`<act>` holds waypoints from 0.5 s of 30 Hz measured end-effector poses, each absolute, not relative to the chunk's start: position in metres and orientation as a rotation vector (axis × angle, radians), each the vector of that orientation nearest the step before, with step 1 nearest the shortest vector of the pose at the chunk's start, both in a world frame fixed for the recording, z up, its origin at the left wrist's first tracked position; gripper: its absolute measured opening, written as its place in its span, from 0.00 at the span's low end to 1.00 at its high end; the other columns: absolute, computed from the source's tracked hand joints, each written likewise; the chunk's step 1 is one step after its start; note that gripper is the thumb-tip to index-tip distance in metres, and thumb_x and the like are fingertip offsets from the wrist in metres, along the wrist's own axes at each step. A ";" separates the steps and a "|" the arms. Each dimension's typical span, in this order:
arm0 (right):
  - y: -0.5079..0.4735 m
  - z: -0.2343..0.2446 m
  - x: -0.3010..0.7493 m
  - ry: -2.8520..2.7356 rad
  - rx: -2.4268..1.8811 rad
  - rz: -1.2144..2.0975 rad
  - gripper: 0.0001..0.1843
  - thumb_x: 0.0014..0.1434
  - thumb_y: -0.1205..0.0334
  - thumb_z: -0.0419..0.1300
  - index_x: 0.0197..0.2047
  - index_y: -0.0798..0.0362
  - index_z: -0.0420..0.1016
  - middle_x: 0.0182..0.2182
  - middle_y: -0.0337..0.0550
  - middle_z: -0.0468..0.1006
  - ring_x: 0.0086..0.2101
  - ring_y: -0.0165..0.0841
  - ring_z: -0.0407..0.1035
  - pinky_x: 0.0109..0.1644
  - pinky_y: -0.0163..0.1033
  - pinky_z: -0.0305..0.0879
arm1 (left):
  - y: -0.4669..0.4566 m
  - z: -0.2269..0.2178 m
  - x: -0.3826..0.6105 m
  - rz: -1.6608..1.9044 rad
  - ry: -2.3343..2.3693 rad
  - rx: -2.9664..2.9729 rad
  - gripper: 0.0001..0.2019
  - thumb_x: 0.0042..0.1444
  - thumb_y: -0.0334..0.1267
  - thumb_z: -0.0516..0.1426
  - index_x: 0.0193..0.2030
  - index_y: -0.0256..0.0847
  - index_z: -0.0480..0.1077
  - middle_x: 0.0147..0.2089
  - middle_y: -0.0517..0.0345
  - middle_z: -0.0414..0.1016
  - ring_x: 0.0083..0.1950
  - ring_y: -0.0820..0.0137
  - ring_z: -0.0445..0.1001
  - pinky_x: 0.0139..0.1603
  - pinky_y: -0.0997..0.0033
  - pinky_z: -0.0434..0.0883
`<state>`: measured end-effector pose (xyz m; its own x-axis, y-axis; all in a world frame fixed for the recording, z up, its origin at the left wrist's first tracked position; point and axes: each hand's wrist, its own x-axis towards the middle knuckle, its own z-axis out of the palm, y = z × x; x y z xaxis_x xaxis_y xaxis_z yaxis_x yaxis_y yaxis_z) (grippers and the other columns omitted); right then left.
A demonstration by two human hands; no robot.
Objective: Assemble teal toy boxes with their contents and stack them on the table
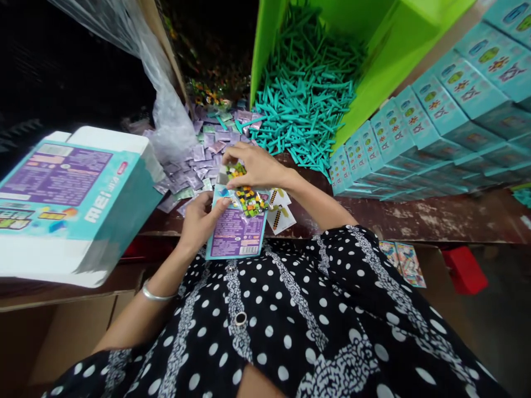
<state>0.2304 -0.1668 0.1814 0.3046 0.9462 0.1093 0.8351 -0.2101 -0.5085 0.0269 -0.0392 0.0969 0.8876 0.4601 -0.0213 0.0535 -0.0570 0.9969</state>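
Note:
My left hand point(199, 221) is closed on the upper left edge of a small teal and purple box point(236, 235), its thumb lying across the front. The box is held close against my body. My right hand point(259, 166) pinches a clear bag of small coloured pieces point(251, 203) at the open end of the box. Green, orange, yellow and black pieces show through the plastic, partly over the box front. Just right of the box, printed paper sheets point(282, 213) lie on the table. Fingers of my right hand hide part of the bag.
Small purple sachets point(203, 152) lie spread beyond my hands. Teal pen-like sticks point(298, 116) spill from a lime-green bin point(373, 72). Stacked teal boxes point(435, 110) line the right side. A bundle of flat, unfolded-looking cartons point(70, 193) stands at left, near a plastic bag point(166, 105).

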 end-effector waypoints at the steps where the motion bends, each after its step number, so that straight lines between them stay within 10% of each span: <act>1: -0.168 0.184 0.232 -1.554 -2.053 0.288 0.23 0.60 0.49 0.79 0.52 0.51 0.80 0.52 0.46 0.84 0.52 0.41 0.76 0.60 0.48 0.72 | -0.039 0.096 0.027 0.358 0.413 1.594 0.29 0.56 0.65 0.74 0.45 0.39 0.82 0.42 0.51 0.86 0.38 0.61 0.80 0.37 0.66 0.75; 9: -0.246 0.242 0.266 -1.067 -1.501 0.047 0.27 0.61 0.32 0.76 0.38 0.46 0.75 0.31 0.34 0.80 0.22 0.26 0.61 0.26 0.36 0.60 | -0.022 0.107 0.007 0.771 0.323 1.568 0.24 0.51 0.52 0.81 0.48 0.41 0.86 0.41 0.54 0.89 0.38 0.65 0.83 0.39 0.67 0.80; 15: -0.320 0.272 0.254 -0.983 -1.315 -0.225 0.32 0.55 0.24 0.77 0.37 0.39 0.71 0.23 0.33 0.70 0.21 0.33 0.60 0.26 0.41 0.62 | -0.019 0.144 -0.024 1.132 -0.162 1.744 0.30 0.49 0.38 0.83 0.60 0.52 0.87 0.49 0.58 0.92 0.46 0.60 0.90 0.49 0.57 0.88</act>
